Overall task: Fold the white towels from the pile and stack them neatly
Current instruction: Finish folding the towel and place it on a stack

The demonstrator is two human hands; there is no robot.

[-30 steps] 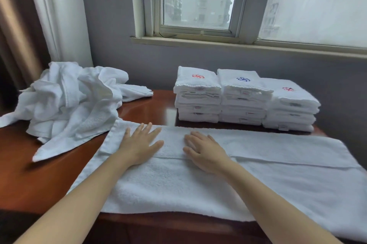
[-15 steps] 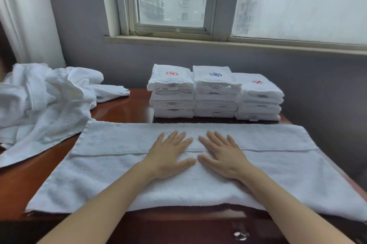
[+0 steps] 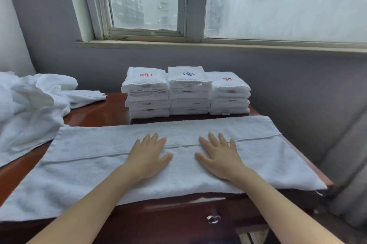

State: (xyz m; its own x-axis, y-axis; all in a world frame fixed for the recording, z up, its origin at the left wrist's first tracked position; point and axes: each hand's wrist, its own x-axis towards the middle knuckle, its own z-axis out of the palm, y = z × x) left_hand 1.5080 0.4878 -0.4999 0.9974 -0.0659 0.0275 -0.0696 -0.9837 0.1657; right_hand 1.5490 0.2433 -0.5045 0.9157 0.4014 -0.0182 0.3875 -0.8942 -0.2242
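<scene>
Three stacks of folded towels [image 3: 186, 92] stand side by side at the rear of the bench [image 3: 95, 111]. Embroidered pinwheels on top: red emblem [image 3: 146, 74] left, blue emblem [image 3: 188, 74] centre, second red emblem [image 3: 227, 79] right. Sewn edge tags too small to read. One long towel [image 3: 79, 166] lies flat across the front. Left hand [image 3: 148, 159] and right hand [image 3: 220, 159] rest palms down on it, fingers [image 3: 155, 138] straight, spread, gripping nothing. Unfolded pile [image 3: 29, 108] far left; drawer knob [image 3: 213, 219] below; grey curtain [image 3: 349, 164] right
</scene>
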